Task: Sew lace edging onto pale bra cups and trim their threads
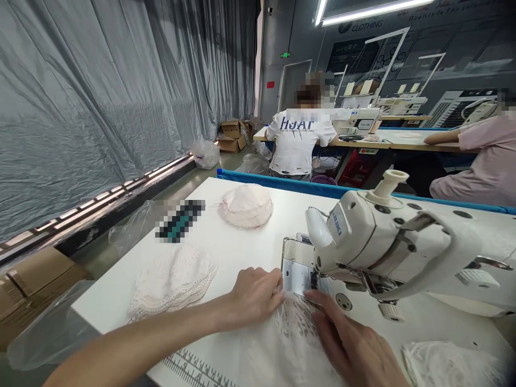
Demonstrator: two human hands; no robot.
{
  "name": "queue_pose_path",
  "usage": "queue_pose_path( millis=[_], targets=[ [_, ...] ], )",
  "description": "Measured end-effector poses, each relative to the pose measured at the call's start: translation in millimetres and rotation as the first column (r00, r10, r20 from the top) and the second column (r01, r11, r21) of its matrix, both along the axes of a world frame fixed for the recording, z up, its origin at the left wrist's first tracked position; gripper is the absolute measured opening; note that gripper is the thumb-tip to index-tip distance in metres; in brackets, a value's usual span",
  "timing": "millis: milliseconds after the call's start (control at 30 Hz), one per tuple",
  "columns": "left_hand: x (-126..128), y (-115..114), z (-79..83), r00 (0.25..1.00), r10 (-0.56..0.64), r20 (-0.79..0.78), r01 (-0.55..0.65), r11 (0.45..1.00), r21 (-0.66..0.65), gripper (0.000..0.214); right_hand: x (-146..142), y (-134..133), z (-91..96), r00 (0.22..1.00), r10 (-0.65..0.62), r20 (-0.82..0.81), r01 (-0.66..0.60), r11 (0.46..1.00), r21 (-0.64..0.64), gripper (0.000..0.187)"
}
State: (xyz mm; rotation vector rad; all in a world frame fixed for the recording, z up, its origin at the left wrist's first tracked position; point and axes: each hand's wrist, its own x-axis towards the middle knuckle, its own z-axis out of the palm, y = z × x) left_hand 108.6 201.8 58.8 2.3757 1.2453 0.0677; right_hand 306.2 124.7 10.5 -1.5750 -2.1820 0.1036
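White lace fabric point(296, 322) lies in front of the sewing machine point(363, 226), its upper edge close to the needle area and metal plate point(296, 277). My left hand point(258, 293) is closed, pinching the fabric's left edge beside the plate. On the other side, my right hand point(346, 333) presses down on the fabric with fingers reaching toward the presser foot. Its thumb and fingers are bent around the cloth's right edge. The fabric's lower part spreads down toward me. The exact spot under the needle is hidden by the machine head and my fingers.
A stack of lace pieces point(173, 279) lies left, and a pale pink fabric pile point(246, 206) farther back. More lace point(447, 365) sits at lower right. A printed ruler point(197, 371) marks the front edge. Two people sit at a table point(407, 138) ahead; cardboard boxes point(36, 295) stand left.
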Motion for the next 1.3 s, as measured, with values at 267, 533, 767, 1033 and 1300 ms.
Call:
queue_pose_path(
  millis=[267, 533, 767, 1033, 1300],
  targets=[
    [19.9, -24.0, -2.7, 0.989, -0.144, -0.031, 0.142, 0.989, -0.049, 0.018, 20.1, -34.3, 3.1, 1.0, 0.018, 0.003, -0.018, 0.999, -0.045, 0.033],
    [27.3, -23.4, -11.1, 0.985, -0.173, 0.001, 0.173, 0.985, 0.004, 0.021, 27.1, -31.6, 8.6, 0.993, 0.107, 0.047, -0.105, 0.994, -0.042, 0.041],
    [27.1, -24.2, -13.3, 0.985, -0.169, 0.027, 0.168, 0.985, 0.03, 0.027, 36.2, -31.0, -10.4, 0.982, 0.15, 0.116, -0.155, 0.987, 0.034, 0.038],
    [29.2, -26.6, -10.0, 0.989, -0.147, -0.018, 0.147, 0.989, 0.025, 0.029, 35.8, -33.9, -9.0, 0.978, 0.145, 0.15, -0.153, 0.987, 0.044, 0.038],
    [28.5, -34.5, -17.8, 0.907, -0.416, 0.064, 0.27, 0.692, 0.669, 0.015, 27.7, -33.1, 1.1, 0.961, 0.103, 0.256, -0.157, 0.967, 0.199, 0.036]
  ],
)
